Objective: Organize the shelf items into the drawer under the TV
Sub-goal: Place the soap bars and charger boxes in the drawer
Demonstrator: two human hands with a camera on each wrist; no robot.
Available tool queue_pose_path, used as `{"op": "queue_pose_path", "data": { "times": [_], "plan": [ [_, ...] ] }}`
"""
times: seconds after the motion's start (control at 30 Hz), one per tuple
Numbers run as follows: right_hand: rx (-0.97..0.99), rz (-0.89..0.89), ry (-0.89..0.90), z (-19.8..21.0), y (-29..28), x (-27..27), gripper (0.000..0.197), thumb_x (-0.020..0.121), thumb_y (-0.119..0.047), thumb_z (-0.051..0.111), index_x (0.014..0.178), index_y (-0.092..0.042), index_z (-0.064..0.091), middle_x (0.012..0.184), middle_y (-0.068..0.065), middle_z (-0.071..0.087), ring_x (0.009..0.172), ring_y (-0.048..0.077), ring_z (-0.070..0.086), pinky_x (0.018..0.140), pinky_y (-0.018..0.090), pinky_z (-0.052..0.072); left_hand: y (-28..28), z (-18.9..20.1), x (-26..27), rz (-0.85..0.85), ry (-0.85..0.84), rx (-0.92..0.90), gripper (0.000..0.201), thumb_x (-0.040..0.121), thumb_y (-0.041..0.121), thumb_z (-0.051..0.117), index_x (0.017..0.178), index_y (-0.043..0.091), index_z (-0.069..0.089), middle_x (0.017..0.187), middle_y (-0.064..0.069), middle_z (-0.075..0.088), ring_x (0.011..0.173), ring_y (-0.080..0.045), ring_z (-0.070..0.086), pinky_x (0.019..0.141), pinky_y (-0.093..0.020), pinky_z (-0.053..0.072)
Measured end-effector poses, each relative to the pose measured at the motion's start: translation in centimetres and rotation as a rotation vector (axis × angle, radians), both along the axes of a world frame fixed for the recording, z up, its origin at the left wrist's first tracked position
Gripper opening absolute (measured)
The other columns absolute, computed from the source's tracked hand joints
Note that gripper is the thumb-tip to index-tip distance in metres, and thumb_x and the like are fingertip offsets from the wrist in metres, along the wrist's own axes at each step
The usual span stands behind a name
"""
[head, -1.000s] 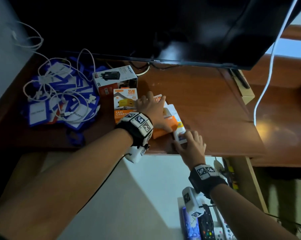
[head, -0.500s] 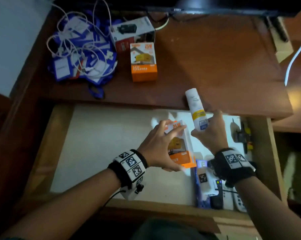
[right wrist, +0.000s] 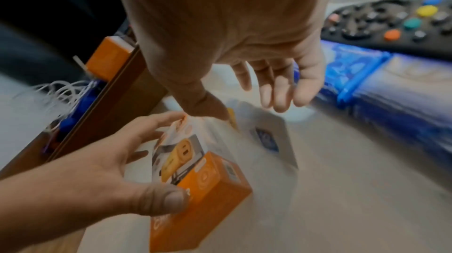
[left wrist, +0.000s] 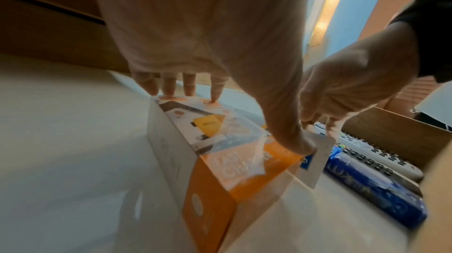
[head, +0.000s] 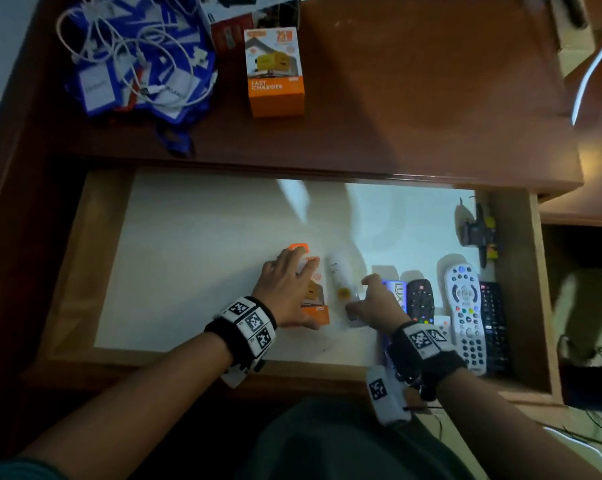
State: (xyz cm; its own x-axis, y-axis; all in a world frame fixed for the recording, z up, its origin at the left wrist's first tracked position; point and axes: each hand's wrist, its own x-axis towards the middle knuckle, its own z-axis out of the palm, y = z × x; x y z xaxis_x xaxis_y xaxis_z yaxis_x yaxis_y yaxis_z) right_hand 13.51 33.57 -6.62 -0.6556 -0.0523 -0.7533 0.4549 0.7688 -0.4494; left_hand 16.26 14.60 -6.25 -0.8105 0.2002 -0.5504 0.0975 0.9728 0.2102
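Note:
The drawer (head: 84, 271) stands pulled out under the wooden shelf (head: 413, 98). My left hand (head: 285, 289) grips an orange-and-white charger box (head: 315, 311) lying flat on the drawer's white floor, fingers along its top (left wrist: 190, 87) and thumb at its side (right wrist: 168, 201). Just to its right lies a long white box (head: 341, 278) with a yellow band. My right hand (head: 375, 303) holds this white box's (right wrist: 264, 137) near end, thumb on one side and fingers on the other. On the shelf are a second orange charger box (head: 275, 71), a dark-printed box (head: 251, 15), and blue lanyards tangled with white cables (head: 136, 64).
At the drawer's right end lie a blue soap pack (head: 396, 292), a small black remote (head: 420, 299), a white remote (head: 465, 313), a long black remote (head: 493, 323) and a dark tool (head: 479, 233). A white cable (head: 590, 71) hangs at the far right.
Both hands picked the orange box and the white box off the shelf, carried them down and set them side by side on the drawer floor.

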Motion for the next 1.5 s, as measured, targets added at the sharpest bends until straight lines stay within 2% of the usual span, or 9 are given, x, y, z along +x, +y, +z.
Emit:
{"op": "queue_pose_path", "data": {
  "times": [0.07,0.17,0.27,0.4,0.63,0.9,1.1,1.37,1.5],
  "plan": [
    [0.105,0.176,0.042,0.5,-0.4,-0.6,0.056,0.08,-0.018,0.069,0.126,-0.002,0.041,0.122,0.018,0.053,0.112,0.032,0.052,0.082,0.031,0.042,-0.4,-0.2,0.1,0.061,-0.022,0.004,0.12,0.062,0.071,0.07,0.15,0.024,0.004,0.156,-0.007,-0.002,0.144,-0.033,0.004,0.113,-0.051,0.02],
    [0.163,0.271,0.105,0.9,-1.2,-1.8,0.057,0.081,-0.026,0.069,0.126,-0.003,0.042,0.125,0.019,0.05,0.116,0.035,0.049,0.092,0.036,0.042,-0.9,-0.3,0.3,0.157,-0.058,0.034,0.118,0.066,0.059,0.076,0.151,0.026,0.001,0.154,-0.007,0.003,0.138,-0.034,0.022,0.108,-0.05,0.034],
    [0.19,0.331,0.152,0.9,-2.6,-3.3,0.065,0.078,-0.023,0.071,0.133,-0.011,0.038,0.129,0.017,0.041,0.12,0.036,0.042,0.098,0.043,0.042,-1.1,-0.5,0.3,0.192,-0.073,0.068,0.115,0.068,0.05,0.079,0.15,0.029,0.001,0.153,-0.005,0.005,0.126,-0.033,0.042,0.097,-0.048,0.046],
    [0.213,0.436,0.175,0.4,-3.8,-5.0,0.079,0.078,-0.015,0.071,0.145,-0.025,0.03,0.135,0.016,0.03,0.123,0.039,0.037,0.097,0.046,0.044,-1.0,-0.5,-0.2,0.226,-0.094,0.068,0.116,0.066,0.049,0.081,0.15,0.032,0.003,0.151,-0.003,0.009,0.117,-0.032,0.052,0.092,-0.044,0.05],
    [0.233,0.54,0.13,-0.8,-3.2,-4.4,0.071,0.079,0.0,0.057,0.138,-0.035,0.041,0.125,0.012,0.04,0.111,0.038,0.051,0.092,0.043,0.05,-0.4,-0.4,-0.5,0.178,-0.098,0.031,0.115,0.067,0.049,0.08,0.15,0.028,0.003,0.149,-0.01,0.01,0.112,-0.034,0.053,0.089,-0.046,0.052],
    [0.373,0.703,0.208,-1.1,-0.6,-3.3,0.056,0.081,-0.027,0.064,0.135,-0.026,0.048,0.118,0.003,0.059,0.118,0.028,0.039,0.095,0.042,0.039,0.3,-0.6,-0.7,0.199,-0.086,-0.008,0.118,0.064,0.046,0.084,0.15,0.026,0.006,0.148,-0.011,0.013,0.109,-0.033,0.056,0.086,-0.043,0.053],
    [0.405,0.838,0.288,-1.0,0.6,-2.6,0.049,0.08,-0.042,0.067,0.126,-0.027,0.058,0.126,0.004,0.043,0.12,0.031,0.032,0.104,0.047,0.034,1.7,-0.7,-0.5,0.213,-0.076,-0.041,0.117,0.066,0.042,0.084,0.15,0.026,0.005,0.151,-0.011,0.011,0.114,-0.033,0.053,0.088,-0.042,0.053],
    [0.293,0.844,0.219,0.0,2.4,-3.3,0.045,0.081,-0.025,0.065,0.124,-0.017,0.055,0.126,0.001,0.05,0.12,0.028,0.034,0.1,0.043,0.035,3.9,-0.4,-0.1,0.161,-0.105,-0.042,0.118,0.067,0.046,0.082,0.151,0.027,0.0,0.153,-0.009,0.006,0.114,-0.032,0.054,0.089,-0.041,0.051],
    [0.242,0.855,0.182,0.6,3.6,-4.0,0.045,0.078,-0.008,0.059,0.122,-0.02,0.057,0.117,-0.001,0.055,0.115,0.026,0.035,0.086,0.038,0.034,5.0,-0.5,0.5,0.14,-0.122,-0.028,0.12,0.065,0.046,0.083,0.151,0.028,0.001,0.152,-0.007,0.007,0.113,-0.031,0.055,0.088,-0.041,0.052]
  ]
}}
